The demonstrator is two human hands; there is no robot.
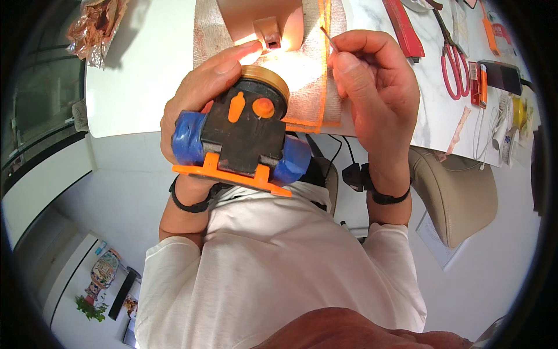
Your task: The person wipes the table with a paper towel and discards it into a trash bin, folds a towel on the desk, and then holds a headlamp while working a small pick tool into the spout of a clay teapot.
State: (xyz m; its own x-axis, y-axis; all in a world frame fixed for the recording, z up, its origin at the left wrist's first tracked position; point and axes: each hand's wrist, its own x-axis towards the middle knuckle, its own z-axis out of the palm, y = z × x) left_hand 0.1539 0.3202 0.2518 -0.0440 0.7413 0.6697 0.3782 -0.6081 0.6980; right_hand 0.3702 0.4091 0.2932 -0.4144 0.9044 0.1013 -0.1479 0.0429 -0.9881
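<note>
My left hand [200,87] is wrapped round a black flashlight [229,138] with orange buttons, a gold-coloured rim, blue sides and an orange bar handle. Its light falls on a beige piece [285,14] with a small square opening, lying at the top centre. One left fingertip reaches next to that opening. To the right, thumb and forefinger of my right hand [381,84] pinch a thin dark rod [329,38], its tip pointing up and left toward the beige piece, apart from it. The rod's exact kind cannot be made out.
Under the beige piece lies an orange-edged cloth [314,110] on the white table [139,104]. Red-handled scissors [456,72], a red box [404,29] and a black device [501,77] are at right. Crumpled plastic [96,29] lies far left. A beige chair [456,192] stands right of me.
</note>
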